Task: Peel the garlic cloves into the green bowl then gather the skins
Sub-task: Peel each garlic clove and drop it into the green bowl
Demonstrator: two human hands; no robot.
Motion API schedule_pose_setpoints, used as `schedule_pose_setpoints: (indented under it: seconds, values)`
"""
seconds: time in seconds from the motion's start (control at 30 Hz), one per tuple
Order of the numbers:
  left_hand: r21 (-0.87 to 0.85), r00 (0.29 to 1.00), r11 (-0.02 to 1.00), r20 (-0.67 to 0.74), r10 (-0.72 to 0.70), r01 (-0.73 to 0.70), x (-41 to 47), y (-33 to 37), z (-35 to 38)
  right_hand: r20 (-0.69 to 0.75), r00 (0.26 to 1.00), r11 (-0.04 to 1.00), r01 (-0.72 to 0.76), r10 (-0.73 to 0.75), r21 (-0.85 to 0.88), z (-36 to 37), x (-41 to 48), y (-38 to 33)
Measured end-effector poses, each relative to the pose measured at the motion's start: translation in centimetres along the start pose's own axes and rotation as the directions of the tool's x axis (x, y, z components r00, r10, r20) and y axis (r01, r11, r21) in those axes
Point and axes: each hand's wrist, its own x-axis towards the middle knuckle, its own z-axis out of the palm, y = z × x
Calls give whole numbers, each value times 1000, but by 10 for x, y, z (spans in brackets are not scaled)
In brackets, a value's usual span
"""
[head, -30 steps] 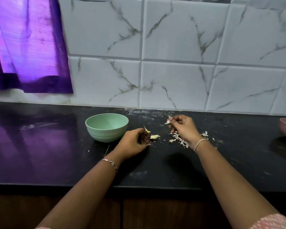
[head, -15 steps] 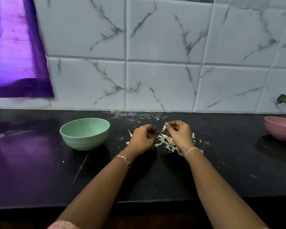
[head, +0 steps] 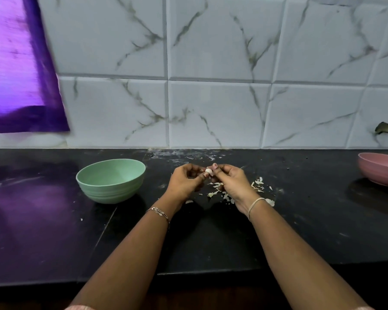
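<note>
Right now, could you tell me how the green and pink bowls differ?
The green bowl is in full view; the pink bowl is cut off at the right edge. The green bowl looks deeper, the pink bowl shallower. Both stand upright on the counter.

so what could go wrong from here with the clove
The garlic clove, pinched between left hand and right hand, sits above the counter, not the green bowl; a slip would likely drop it among the skins. Those loose skins lie scattered under the right hand and could get brushed further apart.
</note>
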Motion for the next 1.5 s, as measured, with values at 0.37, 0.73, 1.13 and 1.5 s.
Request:
schedule_pose_setpoints:
  seconds: [0.37, 0.73, 1.13, 1.5]
  values:
    - [46, 996, 998, -75, -41, 45, -10, 3, -2, 14, 995, 993, 100, -99, -56, -3, -5, 1]
    - [65, 989, 995, -131, -66, 75, -14, 10, -2, 39, 980, 950, 199, -196, -239, -2, -3, 0]
    - [325, 994, 943, -58, 97, -73, -9, 6, 4, -55, 957, 824, 214, -283, -524, -9, 11, 10]
    - [656, 961, 715, 62, 270, -243, -9, 5, 11, -133, 957, 922, 203, -259, -331, -9, 8, 4]
